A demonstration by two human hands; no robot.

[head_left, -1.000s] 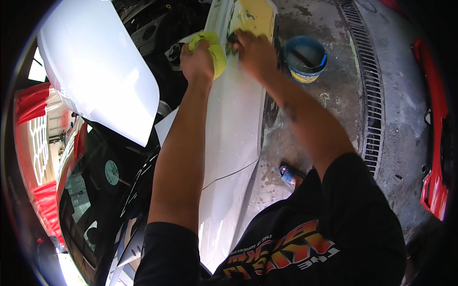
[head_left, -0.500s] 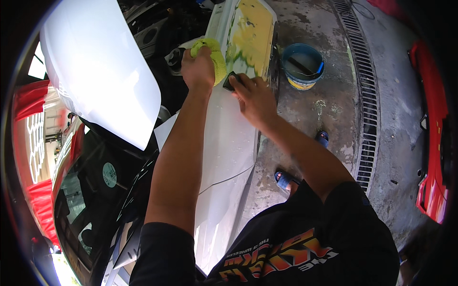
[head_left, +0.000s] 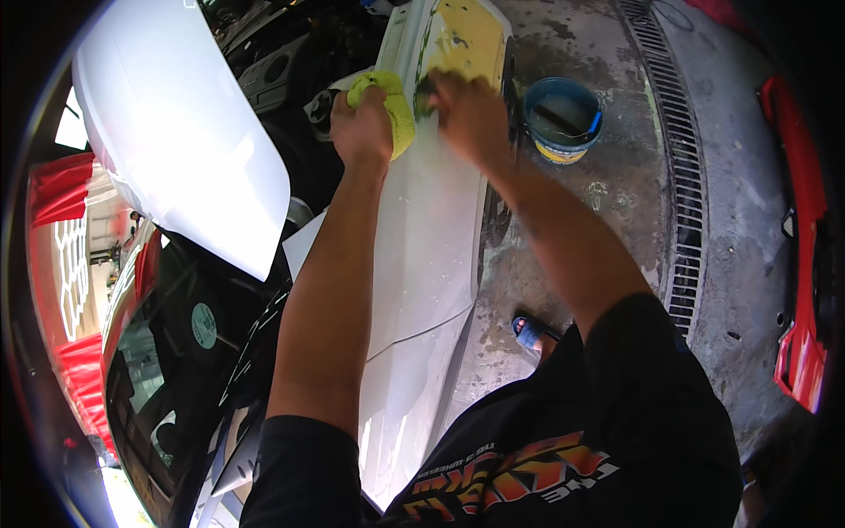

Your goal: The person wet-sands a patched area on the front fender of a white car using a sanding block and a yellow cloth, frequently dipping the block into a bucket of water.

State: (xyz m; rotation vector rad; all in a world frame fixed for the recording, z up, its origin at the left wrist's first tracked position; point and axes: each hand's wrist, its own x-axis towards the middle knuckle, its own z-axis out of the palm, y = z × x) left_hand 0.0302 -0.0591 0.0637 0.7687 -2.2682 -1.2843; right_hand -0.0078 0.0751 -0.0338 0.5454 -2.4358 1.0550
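Observation:
My left hand [head_left: 359, 136] is closed on a yellow-green microfiber cloth [head_left: 400, 119] at the inner edge of the white car fender [head_left: 418, 255]. Farther right, my right hand [head_left: 475, 119] bears on the fender's top with fingers curled round a small dark block [head_left: 423, 95]. Motion smears that hand, and its fingers partly hide the block. Beyond it lies a yellow, patchy area [head_left: 471, 40] of the fender with green and dark marks along its left side. Wet-looking droplets dot the white paint nearer me.
The raised white hood [head_left: 185, 141] stands left of my arms, with the engine bay [head_left: 273, 66] behind it. On the concrete floor to the right sits a blue bucket [head_left: 562, 114] with liquid and a blue-and-black tool. A drain grate [head_left: 686, 202] and a red car panel [head_left: 799, 255] lie farther right.
My right hand has moved forward along the fender with the dark block, onto the near part of the yellow area. My left hand stays nearly in place with the cloth.

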